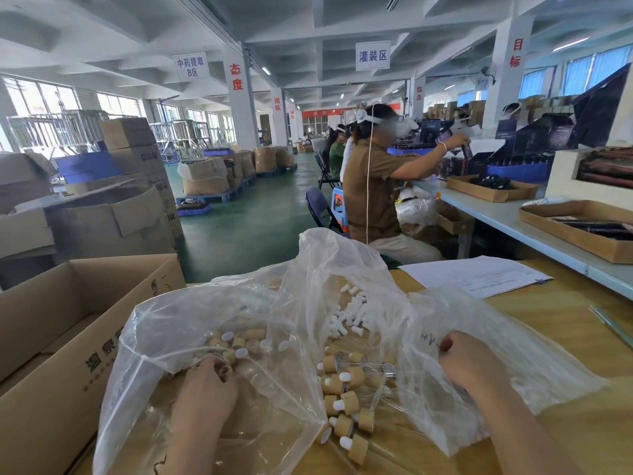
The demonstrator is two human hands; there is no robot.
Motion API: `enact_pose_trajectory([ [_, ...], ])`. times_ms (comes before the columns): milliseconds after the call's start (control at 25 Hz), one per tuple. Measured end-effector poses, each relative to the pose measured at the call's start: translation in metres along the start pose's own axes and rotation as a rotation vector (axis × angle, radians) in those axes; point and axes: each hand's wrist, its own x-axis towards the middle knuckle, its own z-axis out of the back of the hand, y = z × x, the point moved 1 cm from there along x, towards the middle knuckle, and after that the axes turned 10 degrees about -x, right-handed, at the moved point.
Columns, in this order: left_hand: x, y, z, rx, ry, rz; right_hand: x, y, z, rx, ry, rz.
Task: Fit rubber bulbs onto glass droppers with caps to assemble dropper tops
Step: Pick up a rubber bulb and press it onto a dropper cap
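My left hand [205, 385] reaches into a clear plastic bag [164, 323] of tan caps [246, 339], its fingers curled round a cap at the bag's near side. My right hand [469, 363] lies in the folds of a second clear bag [520, 358] with fingers curled; what they hold is hidden. Between the hands lies a pile of assembled dropper tops [346, 404], tan caps with white bulbs and glass tubes. Behind them, loose white rubber bulbs [351, 313] sit inside another bag.
An open cardboard box [68, 303] stands at my left on the wooden table [582, 399]. A sheet of paper [476, 274] lies at the back right. A person [376, 186] sits ahead at a long white bench with cardboard trays.
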Motion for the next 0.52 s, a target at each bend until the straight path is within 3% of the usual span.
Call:
enact_pose_trajectory([
  [240,-0.001,-0.001,0.000,-0.082,-0.079,0.041,-0.001,0.000,0.001,0.179,-0.124,-0.050],
  [520,-0.007,-0.012,-0.002,-0.403,-0.159,0.005,-0.010,0.001,0.020,0.565,-0.548,-0.085],
])
